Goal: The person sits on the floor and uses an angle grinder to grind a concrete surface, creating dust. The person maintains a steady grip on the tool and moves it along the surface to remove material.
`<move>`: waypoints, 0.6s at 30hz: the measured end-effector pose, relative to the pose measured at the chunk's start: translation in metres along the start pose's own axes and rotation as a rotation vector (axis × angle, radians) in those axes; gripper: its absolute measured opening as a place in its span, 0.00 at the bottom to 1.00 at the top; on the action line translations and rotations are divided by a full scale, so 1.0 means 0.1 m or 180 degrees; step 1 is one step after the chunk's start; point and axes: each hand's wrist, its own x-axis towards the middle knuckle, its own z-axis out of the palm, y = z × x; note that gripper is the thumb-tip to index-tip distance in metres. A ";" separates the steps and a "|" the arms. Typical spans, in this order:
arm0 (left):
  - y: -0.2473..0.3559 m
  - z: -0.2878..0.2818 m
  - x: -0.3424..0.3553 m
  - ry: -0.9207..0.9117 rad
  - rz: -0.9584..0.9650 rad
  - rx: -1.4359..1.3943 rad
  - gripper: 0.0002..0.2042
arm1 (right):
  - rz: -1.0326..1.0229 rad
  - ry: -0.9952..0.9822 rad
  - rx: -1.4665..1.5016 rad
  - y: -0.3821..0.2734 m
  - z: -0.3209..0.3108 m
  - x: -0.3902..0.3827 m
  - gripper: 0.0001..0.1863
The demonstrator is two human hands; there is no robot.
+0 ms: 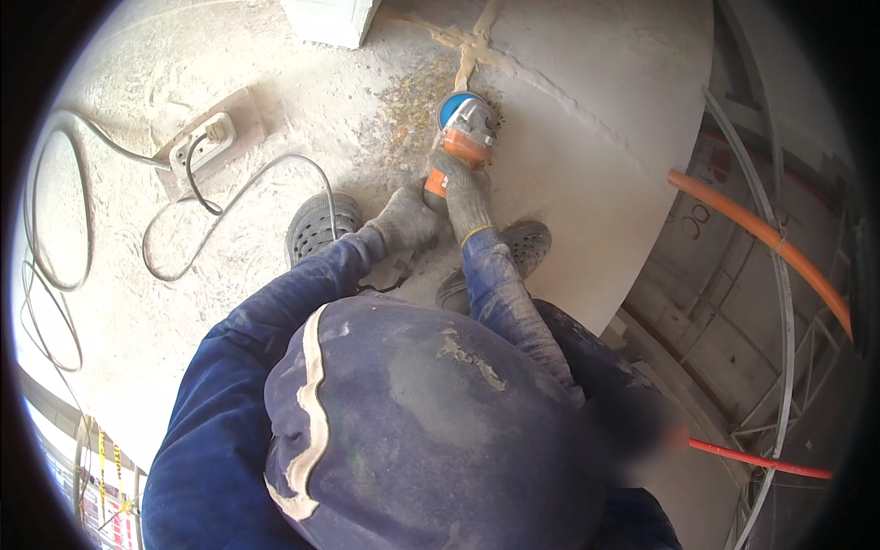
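Observation:
An orange and grey angle grinder [468,144] with a blue disc [457,109] is tilted over the dusty pale floor, its disc end at the lower end of a tan filler line [469,62]. My right hand [465,194], in a dusty knit glove, is closed around the grinder's orange body. Behind it, my left hand [409,220], gloved too, is closed on the tool's rear end; its fingertips are partly hidden. Yellowish-brown grit [409,108] lies scattered left of the disc. Whether the disc touches the floor cannot be made out.
A socket strip on a board [203,139] sits at left, with a grey cord [266,167] looping toward me. Grey clogs [324,225] flank my hands. At right, the floor's edge drops beside an orange pipe [765,225]. A white block [332,20] stands ahead.

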 end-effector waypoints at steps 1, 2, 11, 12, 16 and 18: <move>-0.02 -0.01 0.03 0.0009 0.0077 -0.0062 0.30 | 0.0074 -0.0046 -0.0042 -0.02 0.02 0.02 0.33; -0.03 -0.03 0.05 -0.0078 0.0040 -0.0101 0.29 | 0.0150 -0.0089 -0.0084 -0.05 0.03 0.04 0.33; -0.05 -0.07 0.18 -0.0363 -0.0252 -0.0342 0.29 | 0.0072 -0.0027 0.0025 -0.10 0.01 0.10 0.29; -0.07 -0.06 0.19 -0.0392 -0.0289 -0.0407 0.30 | 0.0028 0.0012 0.0009 -0.11 0.00 0.08 0.29; -0.16 -0.01 0.24 -0.0336 -0.0329 -0.0057 0.32 | 0.0158 0.0008 0.0017 -0.15 -0.04 0.03 0.31; -0.19 0.01 0.25 -0.0231 0.0016 -0.0291 0.33 | 0.0074 0.0034 -0.0009 -0.17 -0.03 0.01 0.31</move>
